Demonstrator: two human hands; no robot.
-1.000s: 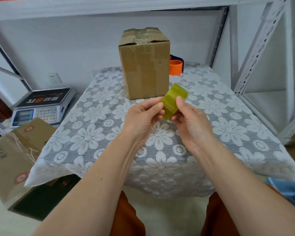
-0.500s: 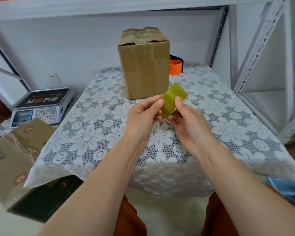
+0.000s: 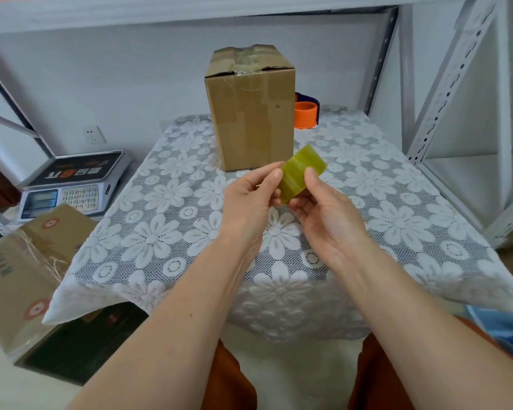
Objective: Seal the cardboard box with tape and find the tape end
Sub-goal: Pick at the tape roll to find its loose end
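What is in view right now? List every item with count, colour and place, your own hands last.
cardboard box: 1, brown, upright at the back of the table, clear tape over its top seam.
tape roll: 1, yellow-green, held in the air in front of the box.
tape dispenser: 1, orange and dark blue, behind the box on its right, partly hidden.
tablecloth: 1, white lace flowers, covering the table.
weighing scale: 1, grey with a dark top, left of the table.
printed carton: 1, brown, lower left.
wall socket: 1, white, on the back wall.
shelving frame: 1, white metal, above and right.
left hand: gripping the roll's left side.
right hand: gripping its right side.
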